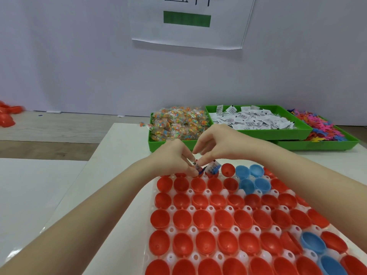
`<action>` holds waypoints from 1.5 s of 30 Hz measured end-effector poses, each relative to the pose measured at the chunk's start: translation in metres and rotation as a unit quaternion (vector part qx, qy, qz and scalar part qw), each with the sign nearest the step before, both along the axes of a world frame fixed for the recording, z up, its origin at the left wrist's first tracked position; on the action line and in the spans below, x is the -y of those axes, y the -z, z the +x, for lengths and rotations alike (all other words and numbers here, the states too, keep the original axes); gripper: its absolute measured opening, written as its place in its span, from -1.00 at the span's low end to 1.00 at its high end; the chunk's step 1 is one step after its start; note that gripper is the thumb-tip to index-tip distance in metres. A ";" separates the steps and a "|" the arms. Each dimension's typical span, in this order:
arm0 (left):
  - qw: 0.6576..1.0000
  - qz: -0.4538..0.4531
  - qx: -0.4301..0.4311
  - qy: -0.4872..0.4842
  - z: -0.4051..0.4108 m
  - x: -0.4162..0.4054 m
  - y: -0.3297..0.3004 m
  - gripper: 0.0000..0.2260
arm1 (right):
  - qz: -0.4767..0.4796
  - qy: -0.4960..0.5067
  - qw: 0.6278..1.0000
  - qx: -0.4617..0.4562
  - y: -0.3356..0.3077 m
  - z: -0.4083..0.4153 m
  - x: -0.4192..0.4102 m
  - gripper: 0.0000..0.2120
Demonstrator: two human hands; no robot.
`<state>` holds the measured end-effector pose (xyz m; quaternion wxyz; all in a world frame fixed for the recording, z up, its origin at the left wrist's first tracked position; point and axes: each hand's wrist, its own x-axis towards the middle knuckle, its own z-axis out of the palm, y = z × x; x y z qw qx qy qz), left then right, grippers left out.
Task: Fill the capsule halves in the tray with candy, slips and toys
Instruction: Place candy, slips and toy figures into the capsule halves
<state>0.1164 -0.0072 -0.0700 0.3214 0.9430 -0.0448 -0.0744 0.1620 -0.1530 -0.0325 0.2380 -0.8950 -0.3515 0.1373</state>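
A clear plastic tray holds several red capsule halves and a few blue ones. My left hand pinches a small printed packet over a red half in the far row. My right hand hovers just right of it, fingertips curled down and touching the same packet. A second packet sticks out of the neighbouring red half. Behind are three green bins: candy, white slips and coloured toys.
The tray lies on a white board on a wooden table. Loose red capsule halves sit at the far left. A white wall with a paper sign stands behind the bins.
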 end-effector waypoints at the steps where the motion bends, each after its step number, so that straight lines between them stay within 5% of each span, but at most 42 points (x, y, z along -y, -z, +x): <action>1: 1.000 0.001 0.001 0.000 0.000 0.000 0.000 -0.62 | -0.003 -0.001 1.000 0.003 -0.002 0.001 0.002 -0.77; 12: 1.000 0.009 -0.002 0.005 -0.001 0.001 -0.002 -0.74 | -0.131 -0.021 0.987 0.089 0.003 -0.007 0.001 -0.68; 24: 0.999 0.032 -0.004 0.032 0.000 0.001 -0.002 -0.81 | -0.105 -0.022 0.984 0.142 0.011 -0.009 -0.002 -0.76; 29: 0.998 0.059 -0.010 0.034 0.002 0.002 -0.002 -0.70 | -0.114 -0.023 0.977 0.176 0.010 -0.009 -0.002 -0.76; 38: 0.996 0.086 -0.011 0.018 0.002 0.001 0.000 -0.55 | 0.006 0.030 0.994 0.102 -0.006 0.007 0.017 -0.91; 45: 0.998 -0.023 0.051 -0.033 -0.003 -0.007 -0.007 -0.51 | 0.119 0.119 0.974 0.149 -0.019 0.014 0.064 -0.96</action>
